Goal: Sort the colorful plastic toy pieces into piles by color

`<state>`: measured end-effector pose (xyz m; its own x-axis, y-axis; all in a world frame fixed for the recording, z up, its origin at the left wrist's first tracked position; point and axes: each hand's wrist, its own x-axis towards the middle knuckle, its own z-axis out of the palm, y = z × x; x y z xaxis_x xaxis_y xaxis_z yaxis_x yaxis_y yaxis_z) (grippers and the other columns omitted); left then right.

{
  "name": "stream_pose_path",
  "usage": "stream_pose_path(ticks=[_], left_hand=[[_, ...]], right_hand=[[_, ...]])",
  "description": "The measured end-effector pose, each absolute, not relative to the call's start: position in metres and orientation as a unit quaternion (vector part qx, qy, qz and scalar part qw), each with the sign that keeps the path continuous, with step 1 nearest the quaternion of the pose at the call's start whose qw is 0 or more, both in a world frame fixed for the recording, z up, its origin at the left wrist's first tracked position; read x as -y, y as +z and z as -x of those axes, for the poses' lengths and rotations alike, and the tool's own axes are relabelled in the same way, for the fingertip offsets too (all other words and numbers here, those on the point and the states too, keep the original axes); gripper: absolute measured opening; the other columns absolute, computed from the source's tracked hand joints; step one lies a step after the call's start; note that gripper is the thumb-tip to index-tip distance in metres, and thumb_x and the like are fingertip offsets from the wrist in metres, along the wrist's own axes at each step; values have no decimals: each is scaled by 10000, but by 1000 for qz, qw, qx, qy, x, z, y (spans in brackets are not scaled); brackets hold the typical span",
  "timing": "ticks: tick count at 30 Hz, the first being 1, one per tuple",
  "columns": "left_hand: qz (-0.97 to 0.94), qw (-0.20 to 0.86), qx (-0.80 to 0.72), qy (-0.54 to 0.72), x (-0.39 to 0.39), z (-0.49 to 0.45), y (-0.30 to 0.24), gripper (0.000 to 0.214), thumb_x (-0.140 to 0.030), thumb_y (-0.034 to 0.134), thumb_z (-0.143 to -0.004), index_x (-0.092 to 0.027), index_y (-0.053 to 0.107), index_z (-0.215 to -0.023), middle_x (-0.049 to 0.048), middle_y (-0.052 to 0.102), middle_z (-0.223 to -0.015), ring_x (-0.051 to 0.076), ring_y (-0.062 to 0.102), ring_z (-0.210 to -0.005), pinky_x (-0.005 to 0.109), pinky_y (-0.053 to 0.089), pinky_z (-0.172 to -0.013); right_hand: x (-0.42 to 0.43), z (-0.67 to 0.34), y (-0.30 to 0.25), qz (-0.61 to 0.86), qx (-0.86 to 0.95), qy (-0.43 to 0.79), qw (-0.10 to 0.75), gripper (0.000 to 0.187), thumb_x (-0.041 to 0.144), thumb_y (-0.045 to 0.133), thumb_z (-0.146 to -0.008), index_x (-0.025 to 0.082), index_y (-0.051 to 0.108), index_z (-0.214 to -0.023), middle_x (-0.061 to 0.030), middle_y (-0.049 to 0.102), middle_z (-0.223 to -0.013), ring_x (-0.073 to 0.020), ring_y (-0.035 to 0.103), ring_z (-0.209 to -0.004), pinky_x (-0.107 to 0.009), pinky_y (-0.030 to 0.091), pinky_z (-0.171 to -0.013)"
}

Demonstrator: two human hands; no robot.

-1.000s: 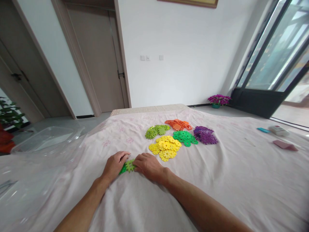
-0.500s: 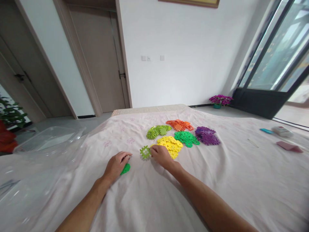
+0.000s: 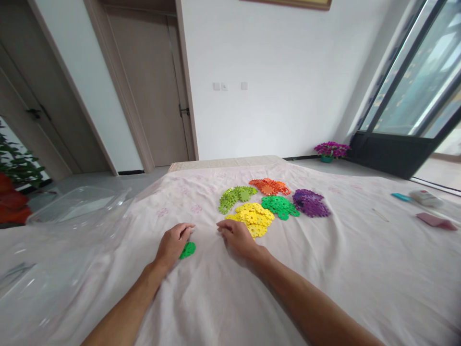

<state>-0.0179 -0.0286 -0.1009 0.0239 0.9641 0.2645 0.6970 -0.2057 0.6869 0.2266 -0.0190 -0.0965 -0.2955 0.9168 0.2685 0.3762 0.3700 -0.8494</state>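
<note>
My left hand (image 3: 173, 243) lies on the pale sheet with its fingers curled over a dark green snowflake-shaped plastic piece (image 3: 188, 249), which sticks out to the right from under them. My right hand (image 3: 236, 238) rests palm down just right of it, fingers stretched flat toward the left, with nothing visible in them. It touches the near edge of the yellow pile (image 3: 254, 216). Behind that lie sorted piles of the same pieces: light green (image 3: 235, 196), orange (image 3: 268, 186), dark green (image 3: 280, 205) and purple (image 3: 310, 203).
A clear plastic bin (image 3: 77, 206) stands at the left on the sheet-covered bed (image 3: 342, 269). Small items, a teal one (image 3: 400, 197), a white one (image 3: 427, 197) and a dark red one (image 3: 434, 221), lie at the far right. Doors, a glass sliding door and a potted purple plant (image 3: 331, 150) are behind.
My right hand pulled a light green piece off the dark green one, carried it up toward the piles, and now lies flat without it. My left hand stayed on the dark green piece.
</note>
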Motion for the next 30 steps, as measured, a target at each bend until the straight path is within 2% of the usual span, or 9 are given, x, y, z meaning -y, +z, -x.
stream_pose_path(ticks=[3, 6, 8, 11, 15, 19, 21, 26, 30], left_hand=[[-658, 145, -644, 364, 27, 23, -102, 338, -384, 436, -883, -256, 697, -1055, 15, 749, -1036, 189, 687, -953, 281, 501, -826], [-637, 136, -664, 367, 25, 28, -101, 330, -375, 442, -872, -264, 704, -1040, 8, 753, -1019, 192, 680, -975, 278, 490, -841], [-633, 148, -663, 371, 24, 29, -101, 336, -374, 437, -872, -261, 704, -1041, 6, 759, -977, 188, 683, -955, 272, 488, -836], [-631, 159, -662, 370, 23, 29, -101, 339, -384, 435, -876, -260, 701, -1046, 4, 761, -940, 184, 687, -928, 269, 489, -824], [-626, 173, -667, 365, 23, 28, -101, 333, -392, 445, -871, -261, 704, -1036, 5, 762, -922, 182, 690, -911, 260, 492, -810], [-625, 177, -665, 369, 22, 29, -102, 328, -396, 451, -868, -261, 704, -1027, 12, 760, -952, 192, 686, -940, 267, 495, -814], [-624, 175, -665, 371, 22, 29, -103, 327, -396, 457, -863, -258, 706, -1024, 15, 758, -973, 197, 685, -955, 270, 497, -820], [-633, 176, -657, 370, 22, 28, -103, 334, -396, 450, -867, -259, 702, -1038, 12, 761, -958, 185, 691, -946, 258, 503, -809], [-631, 180, -657, 370, 22, 28, -103, 327, -391, 453, -867, -251, 703, -1024, 18, 762, -958, 187, 691, -952, 262, 501, -824]], right_hand=[[37, -217, -89, 360, 849, 203, 329, 406, 130, 501, -852, 190, 613, -1238, -77, 652, -1217, -200, 575, -1126, -362, 436, -999], [53, -203, -81, 291, 912, 140, 253, 536, 225, 512, -906, 213, 419, -1433, -79, 467, -1457, -217, 430, -1308, -394, 360, -1081], [61, -195, -78, 267, 934, 116, 206, 579, 321, 498, -940, 222, 328, -1484, -78, 362, -1531, -233, 326, -1387, -419, 318, -1112], [66, -188, -78, 240, 953, 94, 159, 584, 422, 469, -961, 236, 311, -1491, -76, 332, -1547, -247, 250, -1428, -435, 277, -1132], [65, -185, -79, 222, 958, 94, 157, 487, 425, 477, -960, 258, 433, -1416, -64, 461, -1460, -233, 375, -1355, -412, 304, -1104], [64, -184, -78, 227, 951, 105, 184, 305, 337, 463, -976, 235, 585, -1236, -46, 644, -1212, -179, 556, -1130, -335, 392, -999], [65, -183, -77, 240, 948, 91, 187, 307, 335, 474, -972, 227, 575, -1241, -56, 645, -1202, -184, 556, -1118, -335, 407, -973], [68, -182, -77, 215, 962, 37, 162, 479, 419, 503, -952, 243, 443, -1394, -79, 434, -1473, -239, 353, -1356, -413, 338, -1070], [66, -180, -80, 204, 964, 44, 163, 374, 383, 484, -966, 244, 532, -1310, -54, 548, -1356, -206, 453, -1264, -372, 351, -1051]])
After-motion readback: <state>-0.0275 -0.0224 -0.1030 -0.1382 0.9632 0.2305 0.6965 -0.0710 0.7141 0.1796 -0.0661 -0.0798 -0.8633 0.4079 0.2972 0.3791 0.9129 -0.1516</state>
